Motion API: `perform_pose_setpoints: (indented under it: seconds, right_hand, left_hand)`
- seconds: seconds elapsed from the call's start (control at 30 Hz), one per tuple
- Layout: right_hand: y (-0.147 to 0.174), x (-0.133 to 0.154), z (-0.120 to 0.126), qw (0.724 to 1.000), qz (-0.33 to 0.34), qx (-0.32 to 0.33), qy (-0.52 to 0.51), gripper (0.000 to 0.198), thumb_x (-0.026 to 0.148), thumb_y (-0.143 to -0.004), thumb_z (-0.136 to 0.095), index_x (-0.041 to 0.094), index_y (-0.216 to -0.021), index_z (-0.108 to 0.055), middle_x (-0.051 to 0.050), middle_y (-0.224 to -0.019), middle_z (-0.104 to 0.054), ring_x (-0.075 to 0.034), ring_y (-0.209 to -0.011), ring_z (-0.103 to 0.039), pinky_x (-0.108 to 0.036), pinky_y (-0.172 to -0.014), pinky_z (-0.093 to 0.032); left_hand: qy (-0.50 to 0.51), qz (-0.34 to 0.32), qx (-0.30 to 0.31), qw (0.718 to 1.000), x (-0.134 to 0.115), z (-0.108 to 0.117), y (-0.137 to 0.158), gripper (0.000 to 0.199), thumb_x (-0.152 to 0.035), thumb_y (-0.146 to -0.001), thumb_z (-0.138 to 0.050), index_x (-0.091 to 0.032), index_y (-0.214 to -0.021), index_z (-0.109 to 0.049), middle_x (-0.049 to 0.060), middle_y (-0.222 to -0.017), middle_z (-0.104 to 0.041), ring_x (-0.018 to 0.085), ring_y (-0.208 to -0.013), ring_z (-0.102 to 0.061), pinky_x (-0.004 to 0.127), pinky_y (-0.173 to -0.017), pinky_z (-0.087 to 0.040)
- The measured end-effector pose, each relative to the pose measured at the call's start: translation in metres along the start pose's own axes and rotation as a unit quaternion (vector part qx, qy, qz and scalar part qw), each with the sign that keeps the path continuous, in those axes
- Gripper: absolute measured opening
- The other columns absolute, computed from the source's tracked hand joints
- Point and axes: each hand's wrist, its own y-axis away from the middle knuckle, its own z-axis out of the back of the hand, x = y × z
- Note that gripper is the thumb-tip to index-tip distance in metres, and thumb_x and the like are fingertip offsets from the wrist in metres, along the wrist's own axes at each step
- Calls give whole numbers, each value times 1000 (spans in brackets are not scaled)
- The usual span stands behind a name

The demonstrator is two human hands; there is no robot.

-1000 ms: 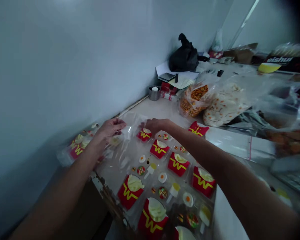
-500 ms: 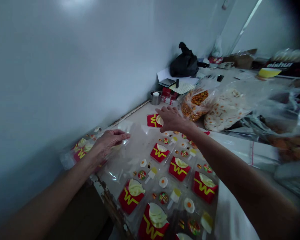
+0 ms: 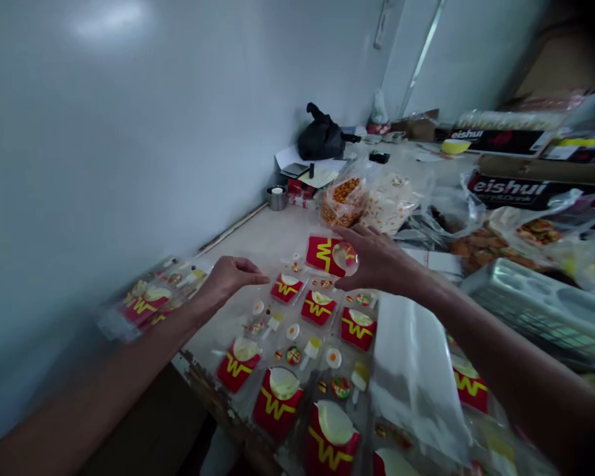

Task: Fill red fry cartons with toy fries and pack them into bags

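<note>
My right hand [image 3: 377,261] curls round the right end of a red fry-box-shaped piece [image 3: 322,254] with a yellow W and a pale, shiny rounded end. It is held above the far end of the table. To its left, my left hand [image 3: 235,274] pinches thumb and forefinger together; anything between the tips is too small to make out. Below both hands lie rows of clear plastic packets, each with a red fry box [image 3: 318,307], a small fried egg [image 3: 292,332], a pizza [image 3: 293,356] and a popsicle [image 3: 311,350].
A stack of filled packets [image 3: 149,301] sits by the wall at left. White plastic sheeting [image 3: 414,370] and a green basket [image 3: 545,311] lie at right. Farther back are a metal cup [image 3: 277,198], a bag of orange bits [image 3: 344,201], a black bag [image 3: 322,135] and cartons [image 3: 525,185].
The view has swung right. The clear film that was at my left fingertips no longer shows there. My right hand, spread over a red fry box before, is now round a red piece.
</note>
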Motion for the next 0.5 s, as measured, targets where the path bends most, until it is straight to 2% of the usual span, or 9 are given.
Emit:
perform_pose_setpoints:
  seconds: [0.07, 0.13, 0.23, 0.33, 0.43, 0.5]
  right_hand:
    - [8, 3, 3, 1000, -10, -21, 14, 107, 54, -61, -84, 16, -152, -41, -17, -129, -58, -39, -115, -54, -49, -96, -44]
    - [14, 0, 2, 999, -23, -29, 23, 106, 54, -62, -83, 17, -152, -41, -17, -129, -58, -39, -115, -54, -49, -95, -44]
    - [21, -11, -6, 998, -49, -15, 21, 102, 53, -63, -82, 20, -151, -42, -17, -128, -59, -39, -115, -54, -50, -94, -43]
    - [25, -21, -15, 998, -66, -5, 13, 98, 54, -64, -81, 20, -149, -45, -16, -127, -59, -39, -114, -55, -50, -94, -43]
    - [24, -21, -17, 997, -72, 1, 6, 97, 53, -64, -81, 20, -148, -46, -15, -127, -59, -38, -115, -55, -48, -94, -43]
    - [23, -17, -14, 997, -73, -2, 9, 97, 53, -64, -81, 20, -148, -45, -15, -127, -59, -37, -115, -55, -47, -94, -43]
  left_hand:
    - [-21, -23, 5, 999, -3, -11, 0, 37, -48, -54, -89, -18, -70, -73, -1, -63, -66, 13, -60, -52, 27, -60, -37]
    - [-46, -49, 21, 998, -4, -18, -2, 36, -52, -66, -80, -18, -75, -75, -1, -62, -64, 12, -58, -51, 27, -59, -37]
    - [-40, -66, 71, 994, -3, -21, -7, 40, -56, -80, -65, -19, -87, -79, 2, -73, -71, 15, -66, -58, 27, -63, -42]
    - [-8, -51, 80, 995, -1, -22, -14, 38, -54, -76, -71, -19, -88, -80, 4, -84, -75, 16, -77, -62, 29, -73, -45]
    - [13, -43, 41, 998, -2, -28, -20, 33, -47, -62, -85, -19, -77, -78, 2, -74, -73, 14, -72, -59, 28, -73, -43]
    - [35, -40, 42, 998, -3, -35, -21, 33, -44, -56, -89, -18, -70, -74, -1, -67, -69, 12, -66, -56, 27, -69, -41]
